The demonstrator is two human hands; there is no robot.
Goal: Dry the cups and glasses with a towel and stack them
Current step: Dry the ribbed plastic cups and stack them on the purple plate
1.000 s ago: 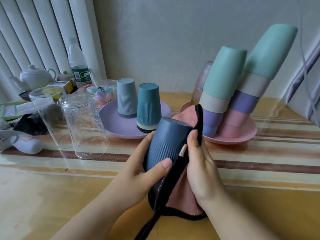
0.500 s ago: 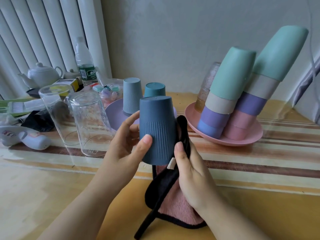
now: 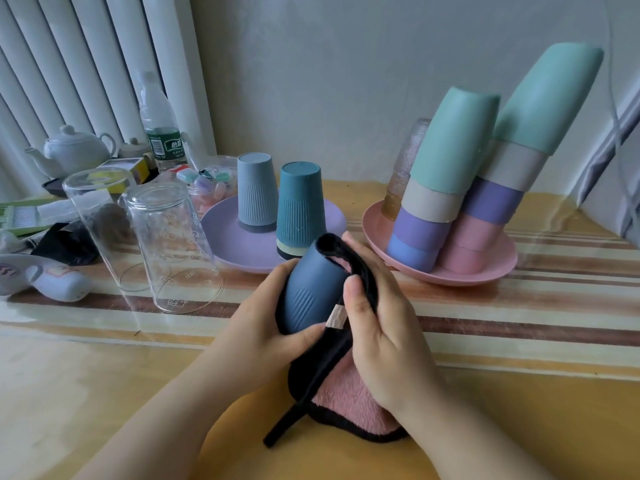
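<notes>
My left hand [image 3: 263, 317] grips a dark blue ribbed cup [image 3: 311, 292], tilted with its base pointing away from me. My right hand [image 3: 377, 327] holds a pink towel with black trim [image 3: 349, 400] against the cup's right side, and the towel's edge wraps over the base. On a purple plate [image 3: 228, 233] stand a grey-blue cup [image 3: 258, 194] and a teal cup [image 3: 300, 209], both upside down on other cups. A pink plate [image 3: 485, 271] carries two leaning stacks of pastel cups [image 3: 446, 174]. Two clear glasses [image 3: 166, 244] stand upside down at the left.
At the far left lie a white teapot [image 3: 74, 150], a water bottle [image 3: 159, 123], small boxes, a black cloth and a white device [image 3: 45, 278]. A textured glass [image 3: 405, 168] stands behind the pastel stacks. The striped table runner crosses the yellow table.
The blue cup came down from upright in front of the plates to a tilt near the table. The towel now covers its base and right side.
</notes>
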